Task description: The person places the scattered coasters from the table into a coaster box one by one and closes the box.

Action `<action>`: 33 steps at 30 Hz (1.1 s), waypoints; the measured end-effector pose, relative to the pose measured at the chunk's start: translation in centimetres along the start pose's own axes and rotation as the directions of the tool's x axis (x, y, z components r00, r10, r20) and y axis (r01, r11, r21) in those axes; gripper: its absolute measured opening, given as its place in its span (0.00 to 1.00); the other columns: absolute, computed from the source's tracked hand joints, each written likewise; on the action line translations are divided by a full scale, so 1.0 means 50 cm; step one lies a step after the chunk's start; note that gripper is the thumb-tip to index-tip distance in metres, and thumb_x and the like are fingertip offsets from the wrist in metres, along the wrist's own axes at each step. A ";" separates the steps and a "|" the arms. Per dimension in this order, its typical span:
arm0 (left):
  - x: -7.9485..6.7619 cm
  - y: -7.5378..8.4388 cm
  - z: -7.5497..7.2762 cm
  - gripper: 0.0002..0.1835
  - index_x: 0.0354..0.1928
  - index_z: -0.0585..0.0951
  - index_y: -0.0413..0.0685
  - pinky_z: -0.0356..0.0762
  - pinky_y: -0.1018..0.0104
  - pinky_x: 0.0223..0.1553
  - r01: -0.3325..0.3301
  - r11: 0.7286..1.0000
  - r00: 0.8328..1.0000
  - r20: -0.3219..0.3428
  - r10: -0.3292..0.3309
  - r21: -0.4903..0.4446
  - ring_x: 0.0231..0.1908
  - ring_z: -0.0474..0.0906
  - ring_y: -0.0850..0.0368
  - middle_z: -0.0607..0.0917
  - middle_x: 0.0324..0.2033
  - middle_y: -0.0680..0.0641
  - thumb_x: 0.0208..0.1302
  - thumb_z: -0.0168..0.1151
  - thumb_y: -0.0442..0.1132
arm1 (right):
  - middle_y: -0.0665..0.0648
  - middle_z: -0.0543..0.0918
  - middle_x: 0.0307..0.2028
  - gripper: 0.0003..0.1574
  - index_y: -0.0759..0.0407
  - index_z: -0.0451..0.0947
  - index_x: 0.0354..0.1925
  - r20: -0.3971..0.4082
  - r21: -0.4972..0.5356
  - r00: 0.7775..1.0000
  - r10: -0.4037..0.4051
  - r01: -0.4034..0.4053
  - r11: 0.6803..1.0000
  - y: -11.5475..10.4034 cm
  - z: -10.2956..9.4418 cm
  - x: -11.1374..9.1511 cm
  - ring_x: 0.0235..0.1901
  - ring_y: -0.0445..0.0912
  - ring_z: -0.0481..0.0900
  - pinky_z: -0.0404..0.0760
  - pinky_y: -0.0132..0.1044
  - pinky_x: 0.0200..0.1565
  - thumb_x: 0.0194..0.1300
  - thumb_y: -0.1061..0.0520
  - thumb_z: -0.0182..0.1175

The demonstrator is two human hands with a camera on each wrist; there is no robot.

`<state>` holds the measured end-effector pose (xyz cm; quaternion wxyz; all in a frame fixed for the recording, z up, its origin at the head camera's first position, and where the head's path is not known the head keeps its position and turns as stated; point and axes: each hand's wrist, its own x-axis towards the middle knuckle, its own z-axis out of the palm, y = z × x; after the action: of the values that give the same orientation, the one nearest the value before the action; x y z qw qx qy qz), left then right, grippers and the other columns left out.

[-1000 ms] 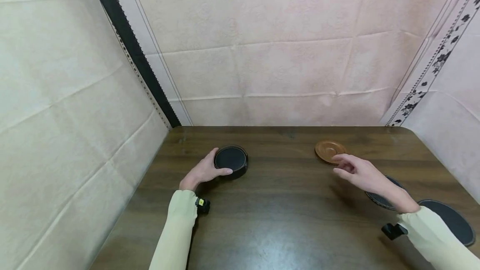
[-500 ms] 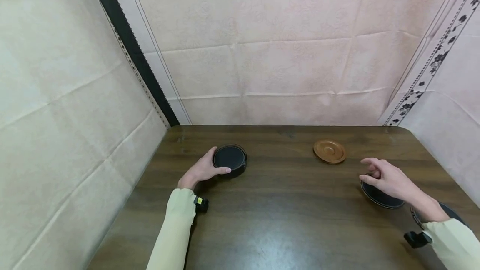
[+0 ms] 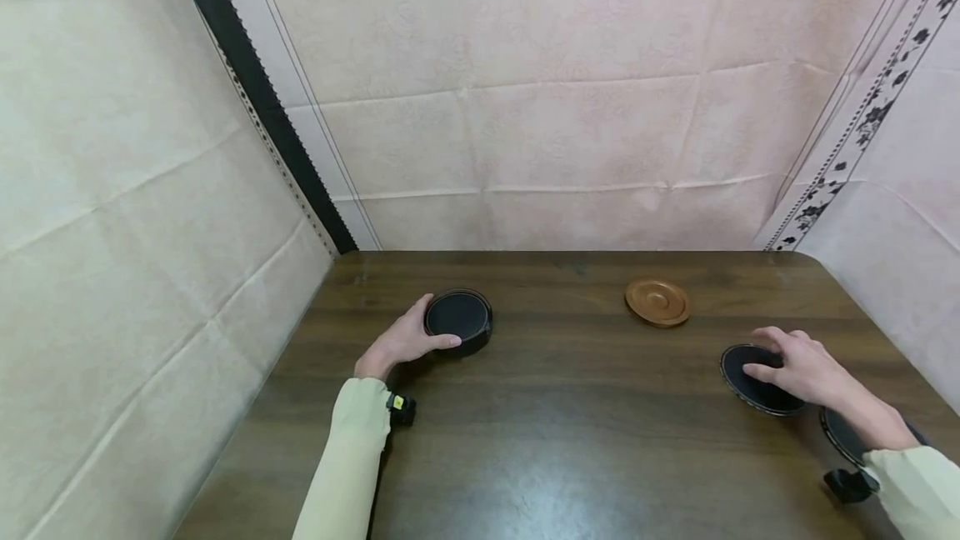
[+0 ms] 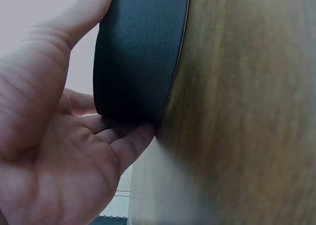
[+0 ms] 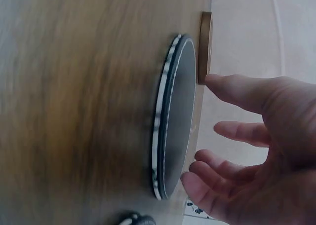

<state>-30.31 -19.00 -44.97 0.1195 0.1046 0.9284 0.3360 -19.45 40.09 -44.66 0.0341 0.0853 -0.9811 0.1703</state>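
My left hand [image 3: 405, 338] grips a round black coaster holder [image 3: 463, 325] at the table's back left, thumb over the near side and fingers round the left side. In the left wrist view the dark, smooth wall of the coaster holder [image 4: 140, 52] stands on the wood, with fingertips against its lower edge. My right hand [image 3: 806, 367] hovers over a round black coaster [image 3: 757, 394] with a pale-stitched rim. In the right wrist view its thumb and fingers are spread apart, with nothing between them, close to the flat coaster [image 5: 178, 121].
A brown wooden saucer-like disc [image 3: 657, 302] lies at the back right. Another black coaster [image 3: 842, 436] sits partly under the right forearm. The wooden table [image 3: 555, 423] is bordered by pale cloth [image 3: 555, 140] behind and at the sides.
My right hand has moved right and toward me, from beside the wooden disc to over the black coaster. The left hand keeps its grip on the coaster holder in place.
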 end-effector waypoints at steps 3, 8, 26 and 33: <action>0.002 0.000 0.000 0.66 0.78 0.43 0.48 0.56 0.41 0.71 -0.003 1.000 1.000 0.002 0.003 0.000 0.75 0.51 0.41 0.50 0.77 0.40 0.48 0.68 0.71 | 0.73 0.83 0.42 0.38 0.71 0.72 0.56 0.020 -0.012 1.000 0.021 -0.021 1.000 0.009 -0.004 -0.003 0.47 0.68 0.71 0.69 0.63 0.44 0.60 0.45 0.69; 0.002 0.003 -0.002 0.65 0.78 0.44 0.47 0.56 0.41 0.71 -0.008 1.000 1.000 -0.003 0.008 0.005 0.75 0.52 0.41 0.50 0.77 0.40 0.49 0.69 0.70 | 0.77 0.80 0.46 0.40 0.74 0.72 0.55 0.050 -0.048 0.997 0.053 -0.050 0.998 0.026 -0.009 -0.003 0.48 0.71 0.70 0.67 0.64 0.46 0.59 0.44 0.68; 0.001 -0.004 0.000 0.66 0.78 0.43 0.49 0.58 0.41 0.71 0.006 1.000 1.000 -0.008 -0.006 -0.006 0.74 0.53 0.41 0.50 0.77 0.40 0.48 0.69 0.71 | 0.56 0.69 0.28 0.40 0.71 0.67 0.41 0.221 0.052 0.967 0.125 -0.139 0.989 0.058 -0.022 0.022 0.31 0.49 0.69 0.67 0.35 0.32 0.56 0.37 0.69; 0.004 -0.003 0.000 0.67 0.78 0.43 0.50 0.58 0.41 0.71 0.014 1.000 1.000 0.002 -0.014 0.009 0.74 0.54 0.42 0.51 0.77 0.40 0.46 0.68 0.74 | 0.56 0.67 0.29 0.39 0.69 0.62 0.41 0.236 0.127 0.962 0.141 -0.174 0.976 0.059 -0.019 0.019 0.30 0.46 0.67 0.64 0.33 0.29 0.57 0.40 0.70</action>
<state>-30.51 -19.06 -45.08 0.1223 0.0992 0.9305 0.3307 -20.88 43.00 -44.63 -0.0975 0.0277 -0.9671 0.2333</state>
